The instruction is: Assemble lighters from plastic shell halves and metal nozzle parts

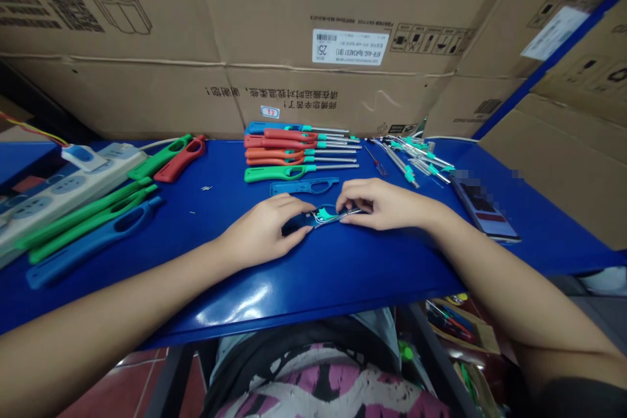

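Between my two hands, low over the blue table, is a blue lighter half-shell with a teal part [324,213], thin wires and a metal rod in it. My left hand [267,230] holds its left end between thumb and fingers. The thumb and fingers of my right hand [379,204] pinch the metal rod at the right. Just behind them lies a separate blue handle shell [304,187]. Further back, several assembled lighters in blue, red, orange and green, such as the green lighter [274,174], lie with their metal rods pointing right.
A white power strip [73,186] and green, red and blue shells [93,241] are at the left. At the right are a screwdriver [376,162], a pile of metal rods [421,155] and a phone [484,209]. Cardboard [274,26] stands behind the blue table [235,294].
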